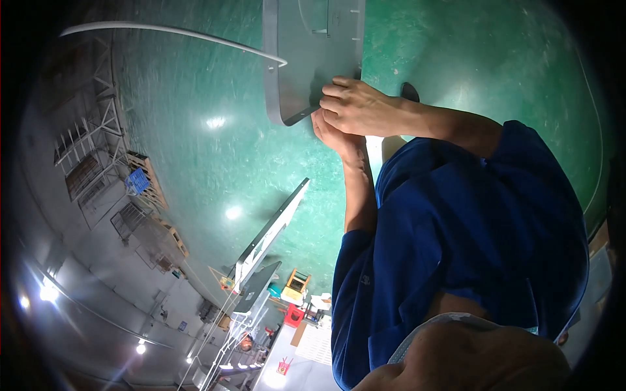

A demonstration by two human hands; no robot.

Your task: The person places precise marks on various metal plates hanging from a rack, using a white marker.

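A grey metal panel (303, 72) with a rounded corner and a raised rim extends from the top of the view. A thin white rod or tube (176, 32) comes in from the left and ends against the panel's left side. My right hand (358, 107) is closed at the panel's lower right corner, its fingers curled; whatever they pinch is hidden. Just below it, partly covered by it, my left hand (334, 135) grips the panel's lower edge. The left fingertips are out of sight.
Green floor (195, 156) surrounds me. To the lower left hang a pale frame-like panel (270, 238) and a darker panel (256, 290). Beyond are a white table (306, 371), a red bin (294, 316), a yellow-and-black box (296, 287) and a person (246, 342). A blue crate (137, 180) sits far left.
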